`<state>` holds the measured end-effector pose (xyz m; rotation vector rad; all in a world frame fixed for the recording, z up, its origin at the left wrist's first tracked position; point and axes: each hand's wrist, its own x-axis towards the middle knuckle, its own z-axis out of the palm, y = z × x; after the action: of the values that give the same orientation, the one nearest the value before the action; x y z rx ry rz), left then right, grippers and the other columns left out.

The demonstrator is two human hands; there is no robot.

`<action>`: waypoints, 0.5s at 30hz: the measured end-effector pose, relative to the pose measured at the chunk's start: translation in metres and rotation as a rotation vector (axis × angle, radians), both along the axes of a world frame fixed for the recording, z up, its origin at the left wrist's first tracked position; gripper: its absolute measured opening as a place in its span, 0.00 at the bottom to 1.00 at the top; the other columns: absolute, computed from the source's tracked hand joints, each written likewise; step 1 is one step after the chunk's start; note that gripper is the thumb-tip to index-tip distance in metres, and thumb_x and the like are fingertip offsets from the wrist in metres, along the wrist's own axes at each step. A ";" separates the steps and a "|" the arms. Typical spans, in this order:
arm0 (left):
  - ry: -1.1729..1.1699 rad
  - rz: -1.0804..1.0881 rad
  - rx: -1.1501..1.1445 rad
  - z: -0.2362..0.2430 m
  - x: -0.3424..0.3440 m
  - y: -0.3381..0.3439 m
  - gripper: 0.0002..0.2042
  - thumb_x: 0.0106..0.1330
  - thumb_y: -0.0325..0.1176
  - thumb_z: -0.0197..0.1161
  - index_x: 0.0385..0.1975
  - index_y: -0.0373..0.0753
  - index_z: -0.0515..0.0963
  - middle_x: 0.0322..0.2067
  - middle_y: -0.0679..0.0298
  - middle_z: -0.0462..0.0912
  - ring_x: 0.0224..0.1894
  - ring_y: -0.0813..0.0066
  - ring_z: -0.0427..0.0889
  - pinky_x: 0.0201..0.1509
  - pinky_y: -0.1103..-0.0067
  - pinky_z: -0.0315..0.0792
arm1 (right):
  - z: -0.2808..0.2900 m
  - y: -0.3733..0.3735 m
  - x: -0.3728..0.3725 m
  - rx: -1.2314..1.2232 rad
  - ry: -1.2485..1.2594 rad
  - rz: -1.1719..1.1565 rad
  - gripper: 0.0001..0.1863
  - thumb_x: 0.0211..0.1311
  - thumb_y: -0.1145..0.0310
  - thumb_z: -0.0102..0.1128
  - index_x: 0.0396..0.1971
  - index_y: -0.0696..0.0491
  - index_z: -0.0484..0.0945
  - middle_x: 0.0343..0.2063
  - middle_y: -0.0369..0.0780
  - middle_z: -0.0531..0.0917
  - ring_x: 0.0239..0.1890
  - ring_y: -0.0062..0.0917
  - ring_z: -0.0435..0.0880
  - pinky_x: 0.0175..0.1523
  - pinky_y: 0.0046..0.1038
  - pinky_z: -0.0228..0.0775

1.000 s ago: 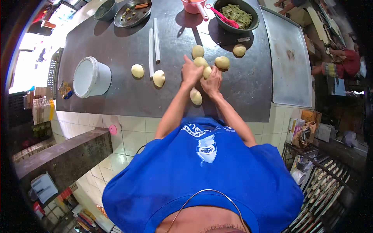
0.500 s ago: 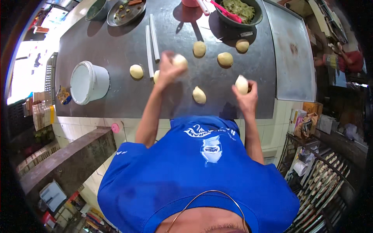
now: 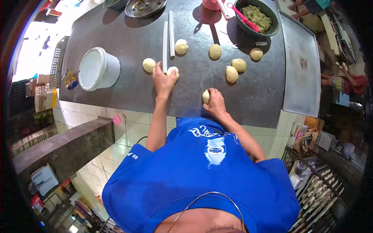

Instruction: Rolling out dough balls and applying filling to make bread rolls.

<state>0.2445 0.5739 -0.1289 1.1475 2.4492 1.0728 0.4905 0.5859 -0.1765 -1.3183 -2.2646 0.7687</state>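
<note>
Several pale dough balls lie on the dark counter [image 3: 128, 89]. My left hand [image 3: 163, 80] reaches forward and its fingers close around one dough ball [image 3: 173, 71] beside a white stick [image 3: 165, 46]. My right hand [image 3: 216, 104] is near the counter's front edge and grips another dough ball [image 3: 205, 96]. A ball [image 3: 149, 65] lies just left of my left hand. Two more balls [image 3: 231, 74] [image 3: 239, 65] sit to the right of my right hand, and others [image 3: 181, 46] [image 3: 215, 51] [image 3: 256, 54] are farther back.
A white bucket [image 3: 97, 69] stands at the left. A second white stick [image 3: 171, 29], a metal plate [image 3: 145, 6], a pink cup [image 3: 211, 4] and a dark bowl of green filling [image 3: 256, 17] are at the back. A metal tray [image 3: 303, 66] lies at the right.
Both hands had a ball lifted and apart. The right hand has let its ball go and moved left to the front ball. The left hand dropped to the ball by the stick.
</note>
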 end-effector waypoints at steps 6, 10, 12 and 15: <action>0.050 0.040 -0.048 -0.025 -0.061 0.038 0.26 0.58 0.34 0.66 0.55 0.30 0.70 0.46 0.47 0.79 0.46 0.49 0.80 0.52 0.64 0.75 | 0.056 0.015 0.023 -0.507 -0.069 0.102 0.25 0.37 0.71 0.69 0.42 0.57 0.77 0.42 0.46 0.77 0.40 0.39 0.79 0.47 0.35 0.74; 0.181 -0.035 -0.312 -0.048 -0.080 0.070 0.19 0.57 0.33 0.63 0.47 0.29 0.74 0.40 0.43 0.81 0.40 0.45 0.82 0.45 0.62 0.78 | 0.073 0.024 0.071 -0.068 0.106 -0.389 0.31 0.44 0.72 0.67 0.53 0.57 0.70 0.45 0.47 0.75 0.45 0.38 0.77 0.50 0.35 0.73; 0.054 0.004 -0.360 -0.058 -0.092 0.081 0.14 0.57 0.32 0.60 0.39 0.28 0.75 0.34 0.42 0.80 0.32 0.42 0.82 0.37 0.61 0.79 | 0.074 0.038 0.092 -0.076 0.209 -0.687 0.35 0.43 0.69 0.71 0.56 0.56 0.69 0.50 0.48 0.72 0.49 0.42 0.76 0.54 0.39 0.71; 0.000 0.077 -0.410 -0.042 -0.106 0.084 0.20 0.56 0.29 0.55 0.47 0.23 0.74 0.36 0.41 0.82 0.37 0.44 0.82 0.44 0.59 0.76 | 0.030 0.045 0.124 -0.033 -0.047 -0.764 0.37 0.44 0.67 0.72 0.58 0.54 0.68 0.52 0.48 0.73 0.52 0.43 0.75 0.57 0.41 0.69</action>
<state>0.1381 0.6579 -0.1706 0.9267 2.5657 0.5439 0.6145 0.6307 -0.1461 -2.0273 -1.5586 0.4916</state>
